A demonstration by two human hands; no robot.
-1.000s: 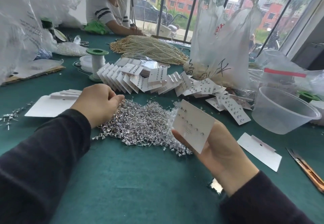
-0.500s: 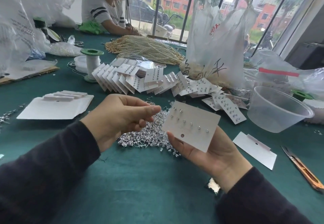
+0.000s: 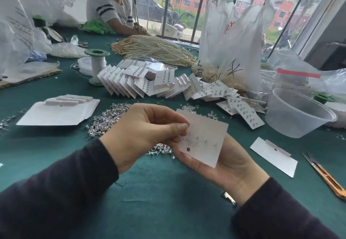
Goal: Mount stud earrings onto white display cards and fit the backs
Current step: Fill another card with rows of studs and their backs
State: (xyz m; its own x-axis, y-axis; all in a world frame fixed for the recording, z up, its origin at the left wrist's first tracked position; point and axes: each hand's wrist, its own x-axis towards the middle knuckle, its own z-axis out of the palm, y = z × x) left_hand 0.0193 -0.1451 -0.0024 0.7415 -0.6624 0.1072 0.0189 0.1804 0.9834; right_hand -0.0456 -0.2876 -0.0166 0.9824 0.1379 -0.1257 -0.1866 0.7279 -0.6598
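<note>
My right hand (image 3: 227,165) holds a white display card (image 3: 204,139) from below, above the green table. The card carries several studs and has a round hole near its lower left. My left hand (image 3: 142,134) pinches a stud earring (image 3: 187,125) between thumb and forefinger and holds it against the card's upper left part. Behind and under my hands lies a heap of loose silver studs (image 3: 110,119). Beyond that heap, a row of filled cards (image 3: 142,83) leans across the table.
A stack of blank cards (image 3: 58,113) lies at the left. A clear plastic tub (image 3: 297,115) stands at the right, with a loose card (image 3: 273,156) and thread snips (image 3: 325,177) near it. Pearl strands (image 3: 153,49), a spool (image 3: 97,64), plastic bags and another person sit farther back.
My left hand left the stud heap, came right with a stud and now touches the card. My right hand tilted the card flatter and nearer to me.
</note>
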